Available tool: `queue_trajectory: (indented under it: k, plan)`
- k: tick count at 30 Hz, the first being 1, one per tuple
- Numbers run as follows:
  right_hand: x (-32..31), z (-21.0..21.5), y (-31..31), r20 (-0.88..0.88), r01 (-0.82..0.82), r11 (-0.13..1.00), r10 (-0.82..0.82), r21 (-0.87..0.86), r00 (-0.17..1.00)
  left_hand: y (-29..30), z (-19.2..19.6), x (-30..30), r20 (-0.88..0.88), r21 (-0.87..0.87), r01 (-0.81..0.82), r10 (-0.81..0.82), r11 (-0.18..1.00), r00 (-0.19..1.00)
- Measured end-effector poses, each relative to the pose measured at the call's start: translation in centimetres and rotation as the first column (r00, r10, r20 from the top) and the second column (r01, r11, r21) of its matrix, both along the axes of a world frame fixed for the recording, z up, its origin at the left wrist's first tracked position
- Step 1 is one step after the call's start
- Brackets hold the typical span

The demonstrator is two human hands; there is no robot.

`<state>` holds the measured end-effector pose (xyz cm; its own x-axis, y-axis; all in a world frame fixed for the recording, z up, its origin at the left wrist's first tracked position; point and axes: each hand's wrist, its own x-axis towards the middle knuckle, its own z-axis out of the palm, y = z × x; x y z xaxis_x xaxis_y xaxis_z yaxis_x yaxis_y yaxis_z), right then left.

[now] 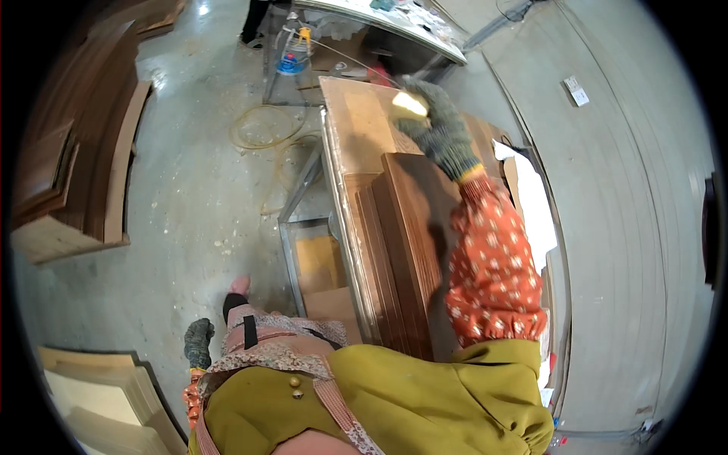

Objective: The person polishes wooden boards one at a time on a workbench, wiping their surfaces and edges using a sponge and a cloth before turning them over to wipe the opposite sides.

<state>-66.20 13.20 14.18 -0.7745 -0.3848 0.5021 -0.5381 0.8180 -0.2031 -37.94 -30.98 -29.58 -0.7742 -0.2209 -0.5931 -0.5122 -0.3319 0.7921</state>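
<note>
At one o'clock, the right hand, blurred, is clamped on a glaring pale object, partly covered. Left hand, eight o'clock: finger state cannot be told. White plate, two o'clock: markings illegible.

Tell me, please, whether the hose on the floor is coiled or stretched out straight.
Coiled, loosely: the yellowish hose lies in round loops on the grey floor.

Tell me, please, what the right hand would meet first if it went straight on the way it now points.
The gloved right hand would probably first meet the near edge of the white-topped table, though depth is unclear; a blurred red item lies close to that line.
</note>
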Motion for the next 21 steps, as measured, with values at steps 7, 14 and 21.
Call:
queue_trajectory:
  k: [7, 14, 21]
  plan:
    - [8.9, 0.4, -4.3, 0.141, 0.104, 0.983, -0.126, 0.152, 0.982, 0.8, 4.1, -19.7, -0.002, -0.250, 0.546, -0.565, 0.799, 0.825]
    - [20.8, 0.9, -5.7, 0.109, 0.620, 0.782, -0.624, 0.064, 0.774, 7.6, 11.6, -40.5, -0.395, -0.184, 0.558, -0.581, 0.809, 0.712]
    - [31.9, -5.0, -10.9, -0.083, 0.827, 0.068, -0.996, -0.558, 0.026, 20.4, 18.2, -40.8, -0.571, -0.574, 0.748, -0.818, 0.334, -0.073]
